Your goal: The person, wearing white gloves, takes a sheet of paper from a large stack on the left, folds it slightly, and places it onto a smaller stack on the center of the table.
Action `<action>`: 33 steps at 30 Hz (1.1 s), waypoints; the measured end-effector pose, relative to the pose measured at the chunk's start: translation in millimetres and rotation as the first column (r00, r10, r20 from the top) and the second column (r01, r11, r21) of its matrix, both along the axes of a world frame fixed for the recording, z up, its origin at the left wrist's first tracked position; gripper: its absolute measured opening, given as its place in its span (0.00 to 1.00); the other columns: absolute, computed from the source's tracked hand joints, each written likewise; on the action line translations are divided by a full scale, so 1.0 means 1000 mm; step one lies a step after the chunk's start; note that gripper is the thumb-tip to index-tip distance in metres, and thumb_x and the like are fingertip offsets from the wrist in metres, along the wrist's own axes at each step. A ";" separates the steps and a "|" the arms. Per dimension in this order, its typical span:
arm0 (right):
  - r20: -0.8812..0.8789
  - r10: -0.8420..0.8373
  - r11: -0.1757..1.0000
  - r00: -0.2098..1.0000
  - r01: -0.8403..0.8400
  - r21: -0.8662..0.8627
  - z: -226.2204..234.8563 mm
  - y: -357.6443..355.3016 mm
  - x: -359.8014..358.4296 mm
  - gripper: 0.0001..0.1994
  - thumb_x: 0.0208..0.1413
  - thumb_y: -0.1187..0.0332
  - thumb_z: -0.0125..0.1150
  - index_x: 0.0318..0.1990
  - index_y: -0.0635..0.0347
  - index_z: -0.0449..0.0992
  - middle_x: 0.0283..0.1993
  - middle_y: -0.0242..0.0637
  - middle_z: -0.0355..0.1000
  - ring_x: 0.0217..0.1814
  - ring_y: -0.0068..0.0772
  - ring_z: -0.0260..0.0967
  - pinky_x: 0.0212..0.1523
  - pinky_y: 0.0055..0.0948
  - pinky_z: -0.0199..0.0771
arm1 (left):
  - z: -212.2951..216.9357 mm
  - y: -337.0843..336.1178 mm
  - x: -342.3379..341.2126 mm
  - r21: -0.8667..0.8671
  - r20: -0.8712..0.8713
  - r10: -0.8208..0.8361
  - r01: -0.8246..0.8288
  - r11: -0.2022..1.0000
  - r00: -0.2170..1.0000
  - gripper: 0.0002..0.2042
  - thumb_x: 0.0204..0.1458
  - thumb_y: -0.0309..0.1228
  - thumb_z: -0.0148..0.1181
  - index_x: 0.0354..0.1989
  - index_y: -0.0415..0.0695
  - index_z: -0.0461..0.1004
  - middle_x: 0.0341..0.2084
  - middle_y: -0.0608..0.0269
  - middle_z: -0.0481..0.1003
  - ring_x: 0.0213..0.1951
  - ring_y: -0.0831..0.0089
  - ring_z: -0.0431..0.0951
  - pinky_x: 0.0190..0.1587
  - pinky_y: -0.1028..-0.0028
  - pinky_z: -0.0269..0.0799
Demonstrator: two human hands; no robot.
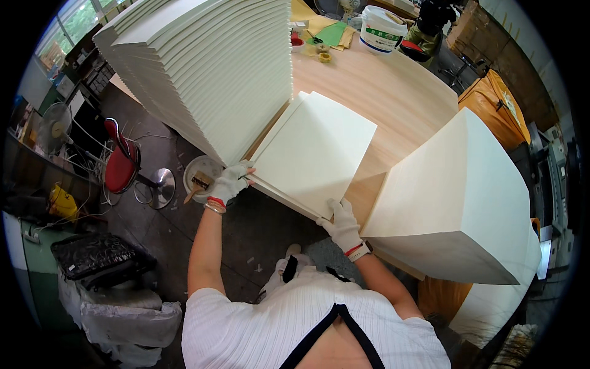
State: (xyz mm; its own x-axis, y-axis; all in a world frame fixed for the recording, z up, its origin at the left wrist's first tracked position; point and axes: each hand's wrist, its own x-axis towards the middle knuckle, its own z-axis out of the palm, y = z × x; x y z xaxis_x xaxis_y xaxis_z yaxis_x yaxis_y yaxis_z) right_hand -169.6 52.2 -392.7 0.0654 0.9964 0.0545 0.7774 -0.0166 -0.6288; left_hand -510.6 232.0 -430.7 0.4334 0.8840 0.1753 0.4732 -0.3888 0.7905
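In front of me on the wooden table lies a white board, flat, with a second edge showing along its left side. My left hand, in a white glove with some fingertips bare, is closed on the board's near left corner. At its near right corner my right hand, gloved too, pinches the edge between thumb and fingers. A tall stack of white boards rises just left of the board. On the right stands another white stack, its edges pressed close together.
Past the board, the tabletop carries a white bucket, scissors and tape rolls. Below my left hand a tub holds a brush. A red stool and a fan stand farther left.
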 end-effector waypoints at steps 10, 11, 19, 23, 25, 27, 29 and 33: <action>-0.019 0.035 0.987 0.999 -0.032 0.158 -0.006 0.000 0.000 0.26 0.44 0.62 0.74 0.51 0.61 0.74 0.54 0.50 0.67 0.54 0.55 0.69 0.53 0.46 0.73 | -0.005 0.003 -0.002 -0.311 0.240 0.149 -0.069 0.948 0.959 0.11 0.48 0.09 0.56 0.39 0.30 0.79 0.47 0.53 0.77 0.42 0.71 0.80 0.45 0.74 0.83; -0.027 0.033 0.987 0.999 -0.028 0.159 -0.005 0.000 -0.001 0.26 0.44 0.62 0.74 0.51 0.61 0.74 0.54 0.50 0.67 0.54 0.55 0.69 0.53 0.45 0.73 | -0.003 0.000 0.000 -0.306 0.240 0.162 -0.084 0.948 0.957 0.11 0.49 0.09 0.56 0.39 0.30 0.79 0.46 0.54 0.78 0.41 0.71 0.80 0.44 0.75 0.83; -0.040 0.019 0.984 0.999 -0.012 0.176 -0.006 -0.001 -0.002 0.25 0.44 0.62 0.73 0.50 0.61 0.75 0.55 0.50 0.66 0.54 0.55 0.69 0.53 0.45 0.74 | 0.006 -0.001 -0.003 -0.145 0.108 0.077 -0.061 0.988 0.991 0.16 0.50 0.08 0.53 0.46 0.32 0.78 0.41 0.59 0.80 0.39 0.72 0.82 0.42 0.77 0.82; -0.033 0.007 0.989 0.999 -0.002 0.149 -0.001 -0.001 -0.004 0.25 0.45 0.61 0.72 0.51 0.60 0.75 0.56 0.51 0.66 0.55 0.55 0.69 0.54 0.45 0.73 | -0.004 0.006 -0.008 -0.205 0.113 0.097 -0.072 0.976 0.989 0.17 0.50 0.08 0.53 0.47 0.32 0.77 0.42 0.58 0.80 0.41 0.72 0.82 0.43 0.77 0.81; -0.023 0.007 0.990 1.000 -0.003 0.144 -0.001 -0.002 -0.004 0.25 0.46 0.60 0.72 0.52 0.59 0.75 0.57 0.52 0.66 0.56 0.55 0.68 0.54 0.45 0.73 | -0.009 0.005 -0.008 -0.174 0.112 0.090 -0.069 0.982 0.990 0.18 0.50 0.08 0.52 0.48 0.32 0.77 0.43 0.58 0.79 0.41 0.72 0.81 0.44 0.77 0.81; -0.005 0.017 0.987 1.000 -0.016 0.158 0.000 -0.002 -0.002 0.25 0.46 0.60 0.71 0.53 0.57 0.75 0.59 0.53 0.65 0.56 0.56 0.68 0.54 0.45 0.73 | -0.008 0.005 -0.009 -0.151 0.086 0.068 -0.054 0.987 0.994 0.19 0.49 0.08 0.51 0.49 0.33 0.76 0.43 0.58 0.79 0.43 0.72 0.81 0.46 0.77 0.80; 0.036 0.020 0.992 0.999 -0.024 0.123 0.009 -0.014 0.005 0.27 0.48 0.59 0.71 0.55 0.58 0.74 0.58 0.51 0.67 0.56 0.52 0.70 0.53 0.43 0.73 | -0.005 -0.001 -0.008 -0.126 0.037 0.067 -0.062 0.990 0.997 0.19 0.50 0.10 0.53 0.51 0.34 0.76 0.44 0.56 0.79 0.44 0.70 0.81 0.47 0.75 0.80; -0.366 0.034 0.980 0.930 -0.103 -0.170 0.072 -0.060 0.045 0.23 0.53 0.61 0.70 0.54 0.62 0.75 0.52 0.46 0.74 0.52 0.41 0.74 0.51 0.35 0.75 | 0.028 -0.010 -0.003 0.095 -0.193 0.163 -0.147 0.985 0.968 0.19 0.50 0.17 0.59 0.53 0.37 0.76 0.46 0.50 0.79 0.45 0.60 0.81 0.49 0.71 0.77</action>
